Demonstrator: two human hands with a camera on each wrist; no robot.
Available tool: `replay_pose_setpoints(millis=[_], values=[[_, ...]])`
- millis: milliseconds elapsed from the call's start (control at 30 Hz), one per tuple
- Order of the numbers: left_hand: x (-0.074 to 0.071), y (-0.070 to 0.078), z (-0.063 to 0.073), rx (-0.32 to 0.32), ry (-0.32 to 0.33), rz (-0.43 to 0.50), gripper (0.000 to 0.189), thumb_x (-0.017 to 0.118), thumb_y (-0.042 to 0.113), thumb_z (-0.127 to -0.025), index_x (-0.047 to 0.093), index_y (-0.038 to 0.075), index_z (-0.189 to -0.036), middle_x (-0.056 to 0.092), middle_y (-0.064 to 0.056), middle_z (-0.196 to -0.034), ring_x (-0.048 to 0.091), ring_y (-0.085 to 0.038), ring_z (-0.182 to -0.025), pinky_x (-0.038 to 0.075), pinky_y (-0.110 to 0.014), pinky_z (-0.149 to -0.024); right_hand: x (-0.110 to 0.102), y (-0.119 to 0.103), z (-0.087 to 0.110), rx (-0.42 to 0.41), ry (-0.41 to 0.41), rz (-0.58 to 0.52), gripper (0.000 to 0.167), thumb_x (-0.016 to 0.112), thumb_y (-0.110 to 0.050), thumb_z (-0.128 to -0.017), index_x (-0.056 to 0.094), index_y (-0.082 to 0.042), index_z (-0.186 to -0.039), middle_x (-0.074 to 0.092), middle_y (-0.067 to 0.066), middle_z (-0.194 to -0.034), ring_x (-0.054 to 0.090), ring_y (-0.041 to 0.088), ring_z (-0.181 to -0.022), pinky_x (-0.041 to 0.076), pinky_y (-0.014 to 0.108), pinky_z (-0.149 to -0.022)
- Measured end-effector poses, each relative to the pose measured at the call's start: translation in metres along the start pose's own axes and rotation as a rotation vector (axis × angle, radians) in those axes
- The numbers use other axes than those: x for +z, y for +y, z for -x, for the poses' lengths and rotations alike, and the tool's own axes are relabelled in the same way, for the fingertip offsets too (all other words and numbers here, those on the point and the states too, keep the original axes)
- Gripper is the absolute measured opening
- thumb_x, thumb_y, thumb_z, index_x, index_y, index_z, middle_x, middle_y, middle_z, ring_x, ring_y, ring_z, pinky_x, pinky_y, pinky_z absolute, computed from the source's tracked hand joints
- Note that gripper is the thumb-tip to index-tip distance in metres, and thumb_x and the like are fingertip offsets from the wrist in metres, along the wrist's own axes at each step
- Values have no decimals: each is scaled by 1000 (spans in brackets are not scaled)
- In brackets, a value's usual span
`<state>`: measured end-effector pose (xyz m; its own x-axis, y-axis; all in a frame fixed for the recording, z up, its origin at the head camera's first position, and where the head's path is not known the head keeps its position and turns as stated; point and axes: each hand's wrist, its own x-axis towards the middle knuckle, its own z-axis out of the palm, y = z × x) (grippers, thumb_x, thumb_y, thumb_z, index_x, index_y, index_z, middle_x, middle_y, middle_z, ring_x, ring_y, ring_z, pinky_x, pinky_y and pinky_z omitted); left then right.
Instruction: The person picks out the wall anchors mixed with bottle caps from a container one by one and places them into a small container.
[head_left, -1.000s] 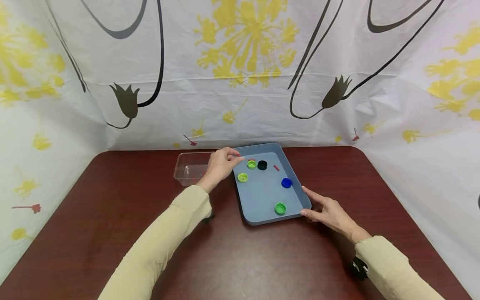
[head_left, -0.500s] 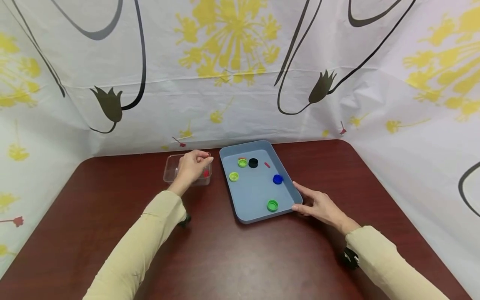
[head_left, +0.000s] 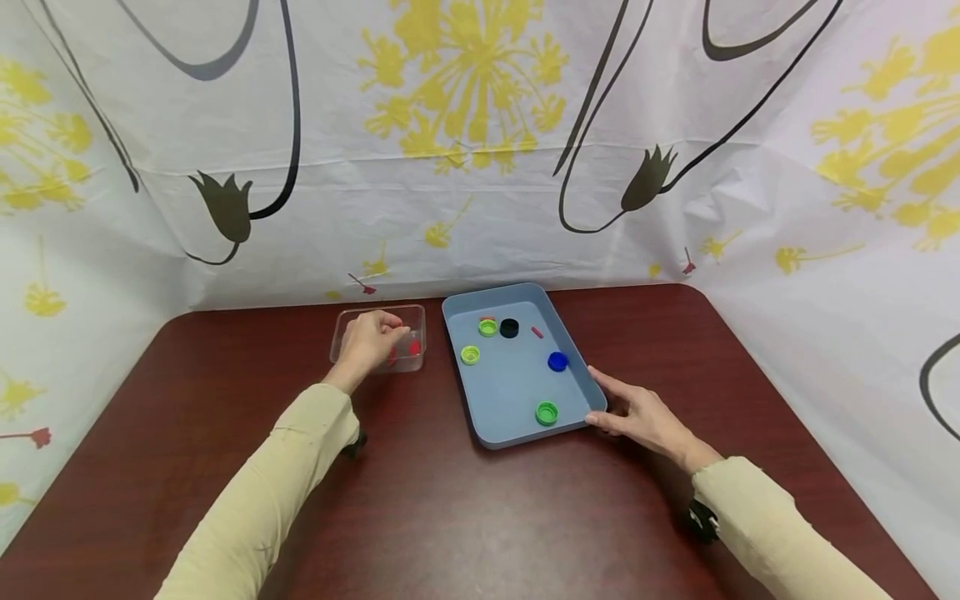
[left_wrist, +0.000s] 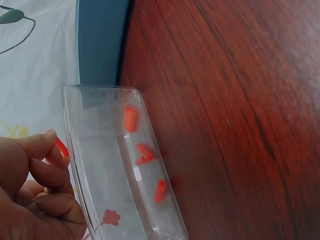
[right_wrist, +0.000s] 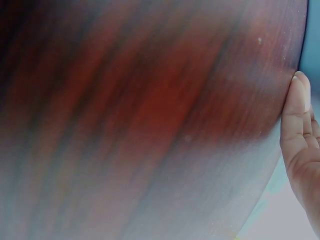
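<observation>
A small red stick (left_wrist: 62, 148) is pinched between the thumb and fingertips of the left hand (head_left: 367, 342); in the head view the fingertips are seen over a clear plastic container (left_wrist: 95, 145), and in the left wrist view the stick is seen just beside its rim. The other fingers of that hand are curled. Within the container, more red pieces (left_wrist: 131, 119) are seen through the plastic: one towards the upper end, a few overlapping in the middle and one lower down, all slightly blurred.

To the container's right, near but apart from it, a blue-grey tray (head_left: 510, 387) is set at a slight slant. Its near right corner is held by the right hand (head_left: 648, 417), with the thumb laid at the near edge and the fingers against the right side.

Inside the tray, a lime-green bottle cap (head_left: 488, 327) and a black bottle cap (head_left: 509, 327) are placed side by side towards the far end. A short red piece is partly hidden behind the lime-green one, and a loose red rod (head_left: 537, 332) is seen to the right of the black one. A yellow-green bottle cap (head_left: 470, 355) is found by the left wall, a blue bottle cap (head_left: 557, 361) by the right wall, and a green bottle cap (head_left: 547, 413) near the close end.

Everything is borne by a dark reddish-brown table (head_left: 487, 517), backed by white cloth (head_left: 480, 233) printed with yellow flowers. Both arms are covered by pale yellow sleeves (head_left: 300, 458).
</observation>
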<state>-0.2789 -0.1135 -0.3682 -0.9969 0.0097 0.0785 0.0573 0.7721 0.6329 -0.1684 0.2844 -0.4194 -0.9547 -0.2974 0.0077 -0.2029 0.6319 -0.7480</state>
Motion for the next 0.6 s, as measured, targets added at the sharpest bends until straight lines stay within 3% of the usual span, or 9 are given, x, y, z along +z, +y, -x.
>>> replay_pose_setpoints(millis=[600], values=[[1,-8,-1,-7,-26,-29,32,67,28,-87,68,4,-109,70,-14,-101,64,-27,-93,49,-39,-75,0,0,0,0,-6,-9,76,71,-27,-84,32,-14,-148,63,14,-104,61,12,-65,51,24,-60]])
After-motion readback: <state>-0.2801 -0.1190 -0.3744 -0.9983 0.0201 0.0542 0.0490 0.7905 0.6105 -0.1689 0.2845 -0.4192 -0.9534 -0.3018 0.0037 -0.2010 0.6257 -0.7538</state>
